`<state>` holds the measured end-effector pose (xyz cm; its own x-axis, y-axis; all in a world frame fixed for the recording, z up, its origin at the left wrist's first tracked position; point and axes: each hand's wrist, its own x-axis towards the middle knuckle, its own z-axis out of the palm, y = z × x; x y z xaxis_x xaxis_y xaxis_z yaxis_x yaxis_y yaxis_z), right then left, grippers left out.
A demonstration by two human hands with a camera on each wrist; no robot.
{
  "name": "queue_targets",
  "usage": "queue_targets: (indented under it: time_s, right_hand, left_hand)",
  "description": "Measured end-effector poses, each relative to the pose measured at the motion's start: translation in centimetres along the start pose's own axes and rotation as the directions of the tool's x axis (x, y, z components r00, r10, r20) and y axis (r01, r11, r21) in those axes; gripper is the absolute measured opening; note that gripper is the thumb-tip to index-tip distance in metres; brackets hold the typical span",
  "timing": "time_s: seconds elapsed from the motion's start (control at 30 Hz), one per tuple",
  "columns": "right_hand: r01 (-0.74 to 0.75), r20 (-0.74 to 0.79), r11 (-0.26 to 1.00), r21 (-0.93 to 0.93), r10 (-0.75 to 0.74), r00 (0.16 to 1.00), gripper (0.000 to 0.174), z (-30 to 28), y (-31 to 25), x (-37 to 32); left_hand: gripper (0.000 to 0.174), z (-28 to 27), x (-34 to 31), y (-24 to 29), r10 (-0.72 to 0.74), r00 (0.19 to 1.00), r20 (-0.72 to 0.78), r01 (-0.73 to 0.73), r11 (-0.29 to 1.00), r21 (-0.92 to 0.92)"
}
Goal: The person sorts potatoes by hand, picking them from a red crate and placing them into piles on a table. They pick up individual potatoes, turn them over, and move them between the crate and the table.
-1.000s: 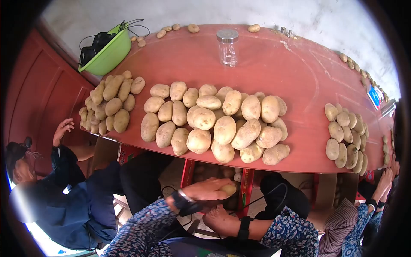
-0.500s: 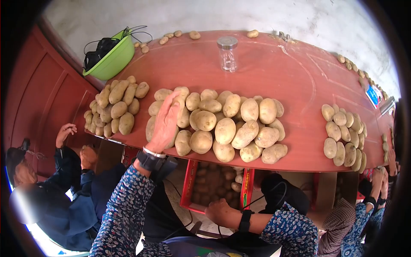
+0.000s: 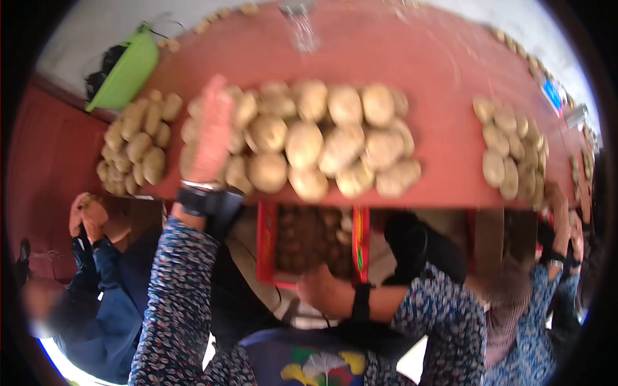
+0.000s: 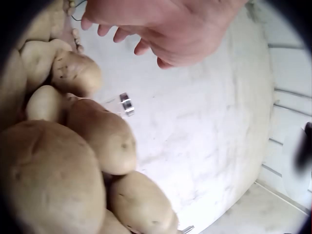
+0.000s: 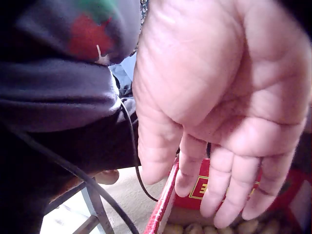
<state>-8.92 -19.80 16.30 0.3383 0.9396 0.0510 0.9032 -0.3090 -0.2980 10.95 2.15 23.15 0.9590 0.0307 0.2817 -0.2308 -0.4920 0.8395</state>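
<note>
The left hand (image 3: 214, 132) is over the left end of the middle potato pile (image 3: 304, 145), blurred in the head view. In the left wrist view that hand (image 4: 168, 29) has its fingers apart, holding nothing visible, with large potatoes (image 4: 51, 175) below it. Above the near side of a red box of potatoes (image 3: 267, 248) hangs the right hand (image 3: 322, 289). The right wrist view shows this hand (image 5: 219, 107) palm toward the camera, fingers loosely extended and holding nothing, with the box's red edge (image 5: 165, 200) behind it.
A glass jar (image 3: 301, 29) stands behind the middle pile. Other potato piles lie at the left (image 3: 138, 145) and right (image 3: 512, 151) of the red table (image 3: 444, 174). A green basin (image 3: 125, 71) is at the back left. People sit on both sides.
The left hand has risen from above the box to the middle pile; the potato seen in it one second ago is no longer visible there. The head view has shifted, and the right hand stays by the box.
</note>
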Motion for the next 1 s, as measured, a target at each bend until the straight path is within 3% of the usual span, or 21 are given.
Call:
queue_targets:
  time_s: [0.07,0.1,0.17,0.2,0.23,0.3,0.37,0.4,0.47,0.5,0.57,0.6,0.67,0.7,0.8,0.83,0.87,0.9,0.97,1.0]
  right_hand:
    - [-0.103,0.234,0.995,0.007,0.098,0.967,0.019,0.8,-0.7,0.6]
    - [-0.124,0.251,0.992,0.032,0.112,0.962,0.019,1.1,-1.3,1.0]
    - [-0.131,0.485,0.991,0.017,0.106,0.868,0.025,1.2,-1.8,1.5]
    - [-0.174,0.539,0.978,0.119,0.083,0.838,0.027,-0.5,-1.7,1.6]
    - [-0.177,0.542,0.976,0.124,0.083,0.836,0.027,-0.3,-1.8,1.5]
    - [-0.168,0.500,0.965,0.201,0.046,0.865,0.026,0.2,-1.9,1.5]
    - [-0.162,0.531,0.974,0.158,0.055,0.845,0.026,-0.1,-2.0,1.6]
    - [-0.151,0.556,0.982,0.111,0.065,0.829,0.026,-0.5,-2.0,1.6]
    - [-0.145,0.571,0.982,0.117,0.052,0.819,0.027,-1.2,-1.8,1.5]
    - [-0.133,0.586,0.984,0.117,0.040,0.809,0.028,-1.7,-1.6,1.4]
    - [-0.151,0.603,0.981,0.125,0.045,0.796,0.029,-2.7,-1.5,1.3]
    - [-0.158,0.613,0.979,0.127,0.048,0.789,0.030,-2.8,-1.4,1.3]
    - [-0.166,0.604,0.980,0.110,0.067,0.794,0.030,-2.1,-1.5,1.3]
    - [-0.178,0.601,0.980,0.093,0.087,0.794,0.030,-1.7,-1.7,1.2]
    - [-0.250,0.490,0.965,0.077,0.181,0.853,0.015,-0.8,-2.0,0.8]
    - [-0.256,0.490,0.963,0.079,0.186,0.851,0.015,-1.0,-2.1,0.5]
    - [-0.234,0.428,0.972,0.021,0.203,0.881,0.015,-1.6,-2.1,0.0]
    - [-0.209,0.364,0.977,-0.044,0.211,0.907,0.016,-1.9,-2.0,-0.4]
    - [-0.229,0.417,0.965,0.126,0.158,0.895,0.014,-1.9,-1.7,-0.3]
    - [-0.214,0.291,0.975,0.053,0.190,0.938,0.014,-1.8,-1.6,-0.9]
  left_hand:
    - [0.040,-1.3,-1.1,5.3,0.019,0.989,-0.144,-0.028,0.998,-0.060]
    - [0.038,-1.4,-1.4,6.0,0.039,0.973,-0.226,-0.059,0.995,-0.079]
    - [0.031,-1.4,-5.8,6.2,0.124,0.991,0.048,-0.125,0.992,0.018]
    - [0.028,-0.5,-7.8,6.8,0.020,0.961,0.275,-0.015,1.000,-0.022]
    - [0.025,1.0,-9.0,7.4,-0.069,0.870,0.488,0.098,0.995,-0.033]
    - [0.022,4.0,-10.2,5.1,-0.118,0.576,0.809,0.104,0.992,0.070]
    - [0.023,6.7,-11.5,0.7,-0.169,0.434,0.885,0.262,0.964,0.055]
    - [0.023,8.3,-12.0,-1.5,-0.166,0.428,0.888,0.263,0.963,0.053]
    - [0.025,11.0,-12.8,-5.8,-0.237,0.579,0.780,-0.052,0.944,0.325]
    - [0.025,12.0,-13.1,-7.7,-0.237,0.575,0.783,-0.051,0.945,0.323]
    - [0.028,14.2,-13.9,-11.0,-0.347,0.617,0.706,0.142,0.932,0.334]
    - [0.028,15.5,-14.2,-12.9,-0.347,0.616,0.707,0.142,0.932,0.334]
    - [0.028,17.4,-14.4,-16.5,-0.394,0.703,0.592,-0.012,0.826,0.564]
    - [0.028,17.9,-14.6,-17.6,-0.397,0.698,0.596,-0.012,0.825,0.564]
    - [0.028,20.8,-16.3,-21.4,-0.348,0.704,0.619,0.046,0.892,0.450]
    - [0.029,22.1,-17.5,-24.0,-0.108,0.818,0.565,-0.231,0.838,0.494]
    - [0.031,22.9,-17.8,-25.3,0.163,0.841,0.516,-0.470,0.691,0.548]
    - [0.031,23.2,-17.2,-25.5,0.168,0.841,0.513,-0.473,0.690,0.548]
    - [0.032,24.4,-14.5,-24.7,0.120,0.846,0.519,-0.433,0.723,0.539]
    - [0.032,25.1,-14.8,-23.7,0.094,0.854,0.512,-0.411,0.725,0.552]
